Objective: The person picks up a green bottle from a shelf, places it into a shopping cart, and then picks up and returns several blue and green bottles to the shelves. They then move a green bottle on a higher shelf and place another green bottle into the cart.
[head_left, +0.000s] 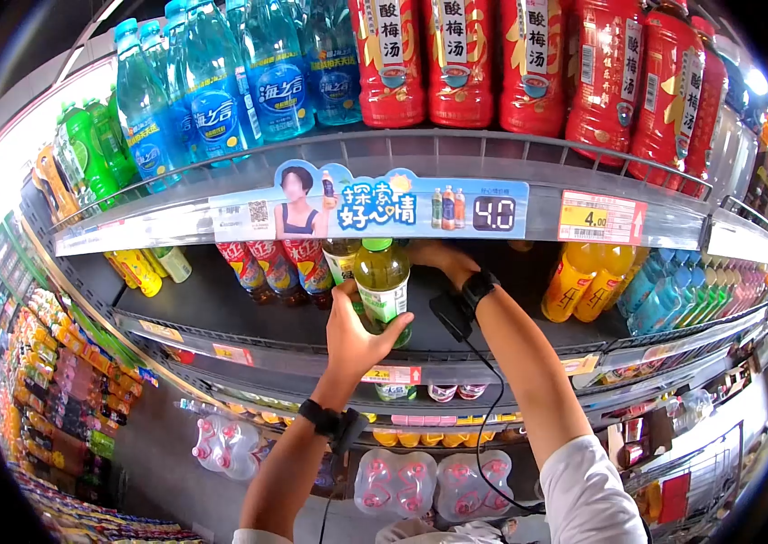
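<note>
My left hand [357,335] is closed round the lower part of a green-capped bottle of yellow-green drink [382,276], at the front of the middle shelf. Its thumb lies across the right side of the pale label. Just behind and to the left stands a similar bottle [342,258], partly covered. My right hand [443,257] reaches into the shelf to the right of these bottles. Its fingers are hidden behind the bottle and under the price strip. Both wrists wear black straps with small devices, and a cable hangs from the right one.
Red-labelled bottles [284,267] stand left of my hands, orange drink bottles [574,281] to the right. Above, a price strip [492,210] and wire rail [438,136] front blue bottles [212,109] and red bottles [461,82]. Shrink-wrapped packs [393,480] sit on the floor.
</note>
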`<act>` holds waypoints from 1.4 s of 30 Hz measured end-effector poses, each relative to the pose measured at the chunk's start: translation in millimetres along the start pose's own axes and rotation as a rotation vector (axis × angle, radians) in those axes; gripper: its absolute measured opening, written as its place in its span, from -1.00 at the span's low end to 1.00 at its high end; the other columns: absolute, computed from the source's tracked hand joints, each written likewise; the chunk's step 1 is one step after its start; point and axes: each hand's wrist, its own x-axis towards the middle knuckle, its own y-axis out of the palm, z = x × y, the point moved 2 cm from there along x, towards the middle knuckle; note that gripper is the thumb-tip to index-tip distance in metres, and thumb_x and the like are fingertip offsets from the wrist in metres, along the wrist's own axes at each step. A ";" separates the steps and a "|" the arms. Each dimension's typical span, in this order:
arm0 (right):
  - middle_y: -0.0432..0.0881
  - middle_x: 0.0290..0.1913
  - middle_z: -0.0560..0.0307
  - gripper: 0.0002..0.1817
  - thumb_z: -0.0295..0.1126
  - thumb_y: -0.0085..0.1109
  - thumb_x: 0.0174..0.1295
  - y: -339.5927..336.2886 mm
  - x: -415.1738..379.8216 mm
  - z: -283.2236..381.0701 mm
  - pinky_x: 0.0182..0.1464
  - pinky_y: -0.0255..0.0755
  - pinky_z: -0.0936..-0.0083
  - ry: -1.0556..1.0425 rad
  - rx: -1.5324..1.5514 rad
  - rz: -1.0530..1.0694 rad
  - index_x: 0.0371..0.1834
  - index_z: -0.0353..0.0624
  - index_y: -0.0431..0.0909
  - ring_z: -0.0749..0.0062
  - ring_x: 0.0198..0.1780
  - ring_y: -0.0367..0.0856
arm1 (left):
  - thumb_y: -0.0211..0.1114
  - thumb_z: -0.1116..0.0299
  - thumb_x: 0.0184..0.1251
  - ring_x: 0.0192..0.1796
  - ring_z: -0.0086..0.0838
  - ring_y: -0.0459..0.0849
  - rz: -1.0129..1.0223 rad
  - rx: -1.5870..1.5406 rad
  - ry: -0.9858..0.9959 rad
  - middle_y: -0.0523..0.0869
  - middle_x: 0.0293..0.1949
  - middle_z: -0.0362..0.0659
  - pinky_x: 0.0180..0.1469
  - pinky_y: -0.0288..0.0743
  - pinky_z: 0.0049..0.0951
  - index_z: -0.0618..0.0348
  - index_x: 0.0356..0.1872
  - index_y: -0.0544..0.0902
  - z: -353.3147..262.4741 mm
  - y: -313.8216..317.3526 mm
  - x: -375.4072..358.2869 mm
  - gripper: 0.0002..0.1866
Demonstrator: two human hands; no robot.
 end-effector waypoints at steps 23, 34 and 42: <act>0.61 -0.12 -0.25 -0.30 -0.24 0.49 -0.10 -42.3 -92.3 61.2 -0.01 0.49 0.27 0.315 0.750 -0.393 0.01 -0.37 0.29 -0.06 -0.04 0.62 | 0.49 0.50 -0.07 -0.45 -0.34 0.58 0.034 0.060 0.102 0.55 -0.38 -0.09 -0.41 0.47 -0.40 0.24 -0.32 0.46 -5.1 2.7 2.7 -0.65; 0.52 -0.05 -0.32 -0.13 -0.06 0.58 -0.29 -27.0 -63.7 60.1 -0.01 0.47 0.19 0.489 0.602 -0.410 -0.05 -0.40 0.26 -0.17 0.00 0.54 | 0.46 0.51 -0.06 -0.50 -0.37 0.58 0.071 0.089 0.087 0.56 -0.45 -0.09 -0.42 0.45 -0.40 0.25 -0.42 0.45 2.1 3.1 6.1 -0.71; 0.62 -0.28 -0.32 -0.32 -0.01 0.39 -0.05 -10.9 -70.9 55.0 -0.18 0.54 0.17 0.441 0.464 -0.119 -0.16 -0.45 0.38 -0.19 -0.18 0.63 | 0.43 0.50 -0.04 -0.47 -0.38 0.60 0.080 0.075 0.065 0.57 -0.39 -0.09 -0.38 0.47 -0.41 0.25 -0.35 0.48 0.3 6.6 4.3 -0.72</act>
